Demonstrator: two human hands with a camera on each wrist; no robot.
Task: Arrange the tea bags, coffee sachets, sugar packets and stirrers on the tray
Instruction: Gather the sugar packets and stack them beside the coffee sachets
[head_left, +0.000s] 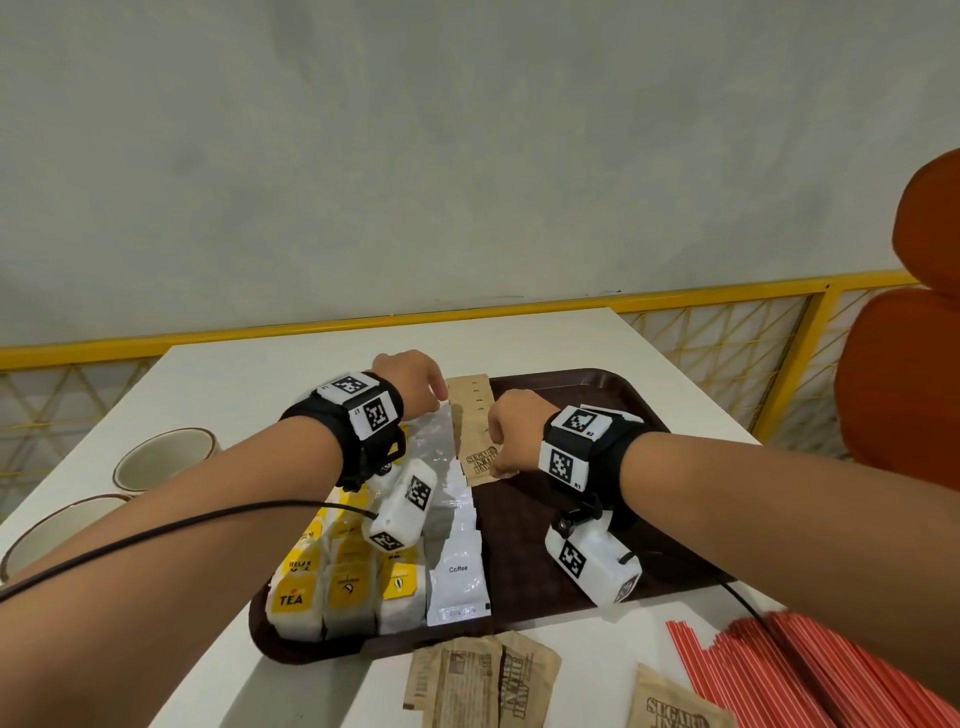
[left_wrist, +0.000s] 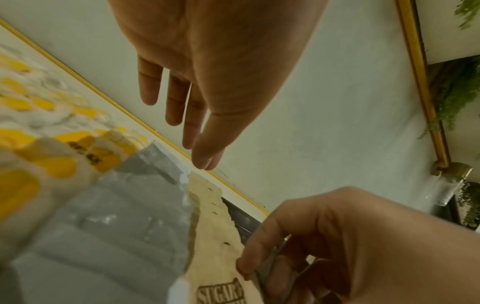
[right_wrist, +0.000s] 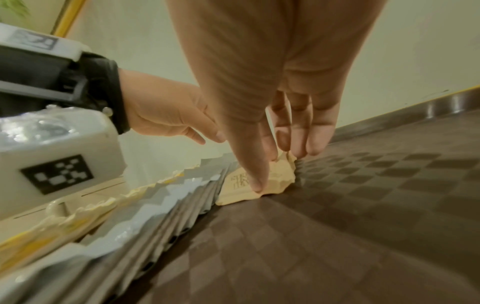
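A dark brown tray (head_left: 545, 525) holds yellow-labelled tea bags (head_left: 337, 582) on its left. Beside them runs a row of white coffee sachets (head_left: 457, 566), then a row of brown sugar packets (head_left: 475, 436) further back. My right hand (head_left: 506, 434) pinches the near end of the sugar packets (right_wrist: 280, 181), thumb in front and fingers behind. My left hand (head_left: 415, 384) hovers over the far end of that row with straight fingers (left_wrist: 192, 123), holding nothing. Loose sugar packets (head_left: 478, 680) and red stirrers (head_left: 769, 670) lie on the white table in front of the tray.
Two beige cups (head_left: 163, 457) stand on the table to the left of the tray. An orange chair (head_left: 904, 374) is at the right, and a yellow railing runs behind the table. The tray's right half (right_wrist: 363, 205) is bare.
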